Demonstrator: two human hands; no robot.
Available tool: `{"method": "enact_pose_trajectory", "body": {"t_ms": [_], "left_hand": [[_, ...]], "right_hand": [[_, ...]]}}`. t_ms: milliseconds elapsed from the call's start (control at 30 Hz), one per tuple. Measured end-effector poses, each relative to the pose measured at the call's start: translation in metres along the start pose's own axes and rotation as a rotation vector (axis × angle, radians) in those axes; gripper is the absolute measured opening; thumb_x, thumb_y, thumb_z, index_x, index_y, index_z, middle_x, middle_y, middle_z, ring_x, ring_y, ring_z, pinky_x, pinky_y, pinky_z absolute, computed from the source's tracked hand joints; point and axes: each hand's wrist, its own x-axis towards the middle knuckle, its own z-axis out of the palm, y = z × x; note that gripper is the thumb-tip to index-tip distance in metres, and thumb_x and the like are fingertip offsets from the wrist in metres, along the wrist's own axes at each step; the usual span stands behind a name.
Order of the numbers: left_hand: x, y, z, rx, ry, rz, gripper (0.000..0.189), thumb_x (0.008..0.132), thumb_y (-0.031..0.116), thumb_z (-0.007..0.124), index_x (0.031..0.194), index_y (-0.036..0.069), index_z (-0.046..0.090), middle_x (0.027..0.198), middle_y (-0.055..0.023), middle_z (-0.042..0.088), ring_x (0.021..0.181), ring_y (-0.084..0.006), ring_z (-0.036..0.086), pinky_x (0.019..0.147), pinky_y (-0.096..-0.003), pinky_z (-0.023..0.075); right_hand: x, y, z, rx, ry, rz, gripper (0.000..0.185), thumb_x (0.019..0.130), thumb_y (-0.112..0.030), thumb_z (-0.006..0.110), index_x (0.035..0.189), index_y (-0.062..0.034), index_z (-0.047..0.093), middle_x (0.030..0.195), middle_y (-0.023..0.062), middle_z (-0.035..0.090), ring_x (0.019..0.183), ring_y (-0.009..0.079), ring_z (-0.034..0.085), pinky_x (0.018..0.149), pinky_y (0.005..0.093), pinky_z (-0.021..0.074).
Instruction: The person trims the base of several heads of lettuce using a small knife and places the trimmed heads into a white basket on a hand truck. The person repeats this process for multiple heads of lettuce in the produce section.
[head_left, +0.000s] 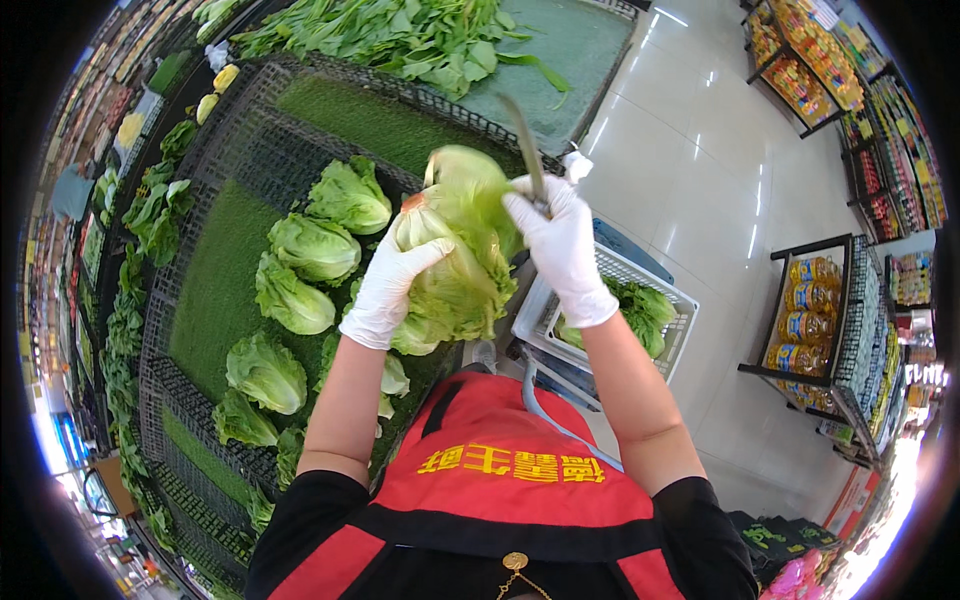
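In a white glove, my left hand (390, 289) grips a head of lettuce (439, 277) around its base. The reddish-brown stem end of the head faces away from me. A knife (527, 142) is in my gloved right hand (559, 240), its slightly blurred blade pointing up and away from my body. The right thumb and fingers are at the edge of a pale outer leaf (472, 176), blurred and spread out from the head. Whether they pinch that leaf is unclear. Several more lettuce heads (311, 247) lie on the display to the left.
Green turf matting (217, 262) and black plastic grating (247, 142) cover the stepped display. Leafy greens (405, 37) are heaped at its far end. A white crate (682, 337) with lettuce stands below my right arm. Farther right, a rack (840, 307) holds oil bottles.
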Motion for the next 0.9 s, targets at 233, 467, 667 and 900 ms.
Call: {"method": "enact_pose_trajectory", "body": {"t_ms": [233, 467, 667, 900], "left_hand": [[0.006, 0.031, -0.035, 0.246, -0.054, -0.054, 0.068, 0.076, 0.011, 0.082, 0.136, 0.002, 0.051, 0.122, -0.0047, 0.063, 0.109, -0.0144, 0.06, 0.096, -0.0295, 0.0474], [0.024, 0.032, -0.023, 0.343, -0.193, -0.153, 0.064, 0.078, 0.009, 0.078, 0.136, 0.002, 0.051, 0.122, -0.0042, 0.063, 0.108, -0.0125, 0.06, 0.096, -0.0293, 0.0477], [0.041, 0.032, -0.014, 0.466, -0.313, -0.272, 0.056, 0.08, 0.008, 0.076, 0.133, 0.003, 0.055, 0.119, -0.0021, 0.066, 0.106, -0.0109, 0.06, 0.096, -0.0281, 0.0475], [0.051, 0.031, -0.016, 0.524, -0.372, -0.183, 0.06, 0.078, 0.008, 0.078, 0.132, 0.002, 0.054, 0.117, -0.003, 0.067, 0.102, -0.0113, 0.061, 0.094, -0.0277, 0.0478]], "right_hand": [[0.063, 0.014, 0.003, -0.644, -0.107, -0.293, 0.026, 0.092, -0.025, 0.066, 0.105, -0.0035, 0.068, 0.098, 0.0141, 0.068, 0.085, 0.0301, 0.066, 0.076, 0.0369, 0.0506], [0.022, 0.009, 0.016, -0.959, -0.364, -0.724, 0.011, 0.089, -0.023, 0.063, 0.089, -0.0125, 0.059, 0.075, 0.008, 0.055, 0.068, 0.0292, 0.062, 0.06, 0.0432, 0.0498], [0.026, 0.014, 0.009, -1.091, -0.351, -0.784, 0.013, 0.088, -0.025, 0.062, 0.09, -0.0126, 0.057, 0.074, 0.0066, 0.054, 0.064, 0.0283, 0.062, 0.056, 0.0409, 0.0501], [0.032, 0.018, 0.005, -1.154, -0.389, -0.748, 0.013, 0.086, -0.023, 0.063, 0.086, -0.0121, 0.056, 0.073, 0.0071, 0.055, 0.063, 0.0292, 0.062, 0.055, 0.0422, 0.051]]}}
